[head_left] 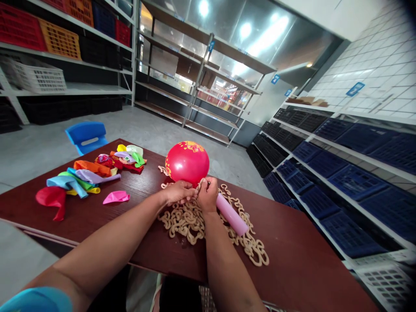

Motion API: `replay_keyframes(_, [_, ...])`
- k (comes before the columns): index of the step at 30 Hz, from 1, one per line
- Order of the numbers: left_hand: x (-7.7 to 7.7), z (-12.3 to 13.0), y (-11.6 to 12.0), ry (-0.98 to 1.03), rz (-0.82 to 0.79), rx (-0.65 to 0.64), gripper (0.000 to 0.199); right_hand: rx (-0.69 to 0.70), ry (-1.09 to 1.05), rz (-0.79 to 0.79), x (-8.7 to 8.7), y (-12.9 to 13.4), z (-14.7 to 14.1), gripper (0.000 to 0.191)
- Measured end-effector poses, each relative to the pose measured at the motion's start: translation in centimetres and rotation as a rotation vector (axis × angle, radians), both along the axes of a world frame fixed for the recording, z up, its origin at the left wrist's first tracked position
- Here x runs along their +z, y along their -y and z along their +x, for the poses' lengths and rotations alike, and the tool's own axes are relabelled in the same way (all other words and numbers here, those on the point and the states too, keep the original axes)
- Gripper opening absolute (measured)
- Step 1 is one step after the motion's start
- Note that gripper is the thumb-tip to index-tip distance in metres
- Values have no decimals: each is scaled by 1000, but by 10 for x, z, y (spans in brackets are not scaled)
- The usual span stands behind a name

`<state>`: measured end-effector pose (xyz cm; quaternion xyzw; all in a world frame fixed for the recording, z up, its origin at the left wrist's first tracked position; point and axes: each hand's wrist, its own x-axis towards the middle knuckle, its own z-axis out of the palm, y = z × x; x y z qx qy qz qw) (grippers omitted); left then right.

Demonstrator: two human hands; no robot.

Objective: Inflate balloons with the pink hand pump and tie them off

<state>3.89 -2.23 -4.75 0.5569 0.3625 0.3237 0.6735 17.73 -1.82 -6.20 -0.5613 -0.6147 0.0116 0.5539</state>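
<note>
An inflated red balloon (187,162) with yellow printing rests at the far edge of the table, its neck end towards me. Both hands meet at that end. My left hand (178,193) has its fingers bent together at the balloon's base. My right hand (208,194) is closed in a pinch beside it, apparently around the balloon's neck, which the fingers mostly hide. Beneath my hands spreads a pile of beige curled strands (188,221). A pink cylinder (232,214), like a hand pump, lies on the strands right of my right hand.
Several uninflated balloons (87,175) lie on the left of the brown table (286,242), with a single pink balloon (116,197) nearer. Behind stands a blue chair (86,136). Metal shelves surround the table, with blue crates (357,182) on the right.
</note>
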Motion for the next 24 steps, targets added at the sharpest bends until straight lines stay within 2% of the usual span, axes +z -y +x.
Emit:
replay_keyframes(5, [-9, 3, -2, 89, 53, 134, 32, 52, 31, 116, -2, -3, -2, 9])
replay_keyframes(8, [-12, 2, -5, 197, 32, 142, 34, 149, 95, 163, -4, -4, -5, 8])
replay_keyframes(12, [-18, 0, -11, 286, -8, 199, 39, 299, 177, 136, -7, -4, -9, 8])
replay_keyframes(16, [-23, 2, -16, 275, -21, 319, 41, 353, 214, 91, -10, -4, -10, 10])
replay_keyframes(21, [-8, 6, -20, 228, 19, 504, 35, 295, 155, 94, -12, -6, -8, 13])
replay_keyframes(24, [5, 10, -22, 200, 83, 554, 33, 233, 182, 61, -16, -9, -6, 17])
